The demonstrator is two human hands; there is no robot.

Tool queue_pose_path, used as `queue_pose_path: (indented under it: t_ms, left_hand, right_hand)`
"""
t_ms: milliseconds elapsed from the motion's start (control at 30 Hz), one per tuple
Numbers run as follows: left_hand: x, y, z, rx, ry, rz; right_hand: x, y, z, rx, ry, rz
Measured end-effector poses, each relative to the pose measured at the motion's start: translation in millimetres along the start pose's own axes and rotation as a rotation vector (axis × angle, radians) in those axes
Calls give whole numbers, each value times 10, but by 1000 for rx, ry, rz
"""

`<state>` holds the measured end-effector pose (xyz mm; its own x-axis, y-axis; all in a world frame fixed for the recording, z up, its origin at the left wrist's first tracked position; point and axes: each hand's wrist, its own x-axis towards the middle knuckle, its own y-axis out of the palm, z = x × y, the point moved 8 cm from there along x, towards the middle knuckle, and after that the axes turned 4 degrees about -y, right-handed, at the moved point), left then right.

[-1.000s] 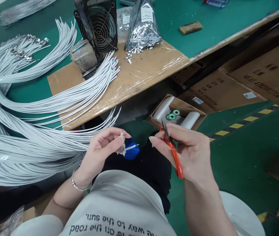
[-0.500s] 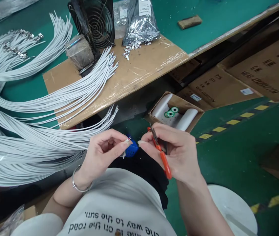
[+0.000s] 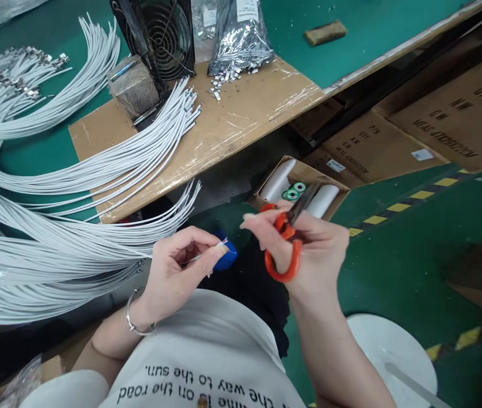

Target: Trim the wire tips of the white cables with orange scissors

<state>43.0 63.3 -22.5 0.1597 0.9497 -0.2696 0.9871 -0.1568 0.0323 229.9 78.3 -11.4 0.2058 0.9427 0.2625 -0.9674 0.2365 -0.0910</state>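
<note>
Between the thumb and fingers of my left hand (image 3: 184, 269) is the end of a white cable (image 3: 222, 242), with thin inner wires showing at its tip. My right hand (image 3: 315, 255) holds a pair of scissors (image 3: 286, 226) with orange handles; the thumb passes by a handle loop and the dark blades point up and away, somewhat blurred. The scissors are apart from the cable end. Left of my hands, a large bundle of white cables (image 3: 75, 243) hangs over the table edge. Below the cable tip, a blue object (image 3: 227, 258) is partly hidden by my left hand.
Another cable bundle (image 3: 139, 150) lies across a cardboard sheet (image 3: 241, 124) on the green table. Behind it stand a black fan (image 3: 164, 42) and a bag of small metal parts (image 3: 241, 42). An open box (image 3: 338, 204) with rolls sits below; a white round stool (image 3: 394, 351) is at right.
The scissors have turned in my right hand, so the handle loop now shows and the blades point up to the right. My left hand keeps its hold on the cable end.
</note>
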Motion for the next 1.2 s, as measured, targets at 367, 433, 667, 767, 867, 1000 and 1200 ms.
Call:
queue_pose_path:
  t_ms: [367,433,667,767,867,1000,1200]
  left_hand:
    - [14,-18,86,-246,-169,129]
    - [7,-24,82,-234,-177,127]
    - [1,-20,76,-283,-174,145]
    - [2,-8,68,-304,-175,155]
    - [-4,-6,65,-301,-183,154]
    - [-8,-24,89,-284,-209,132]
    - [19,-33,88,-245,-158,135]
  right_hand:
    - [-107,227,-55,-161,-1,430]
    - [-128,266,-61,-195,-12,450]
    - [-133,289,19,-252,-125,456]
    - [-135,286,39,-284,-167,453]
    - [-135,277,48,-311,-212,437]
    - [-147,265,48,-325,-255,412]
    - [-223,308,34,-266,-246,293]
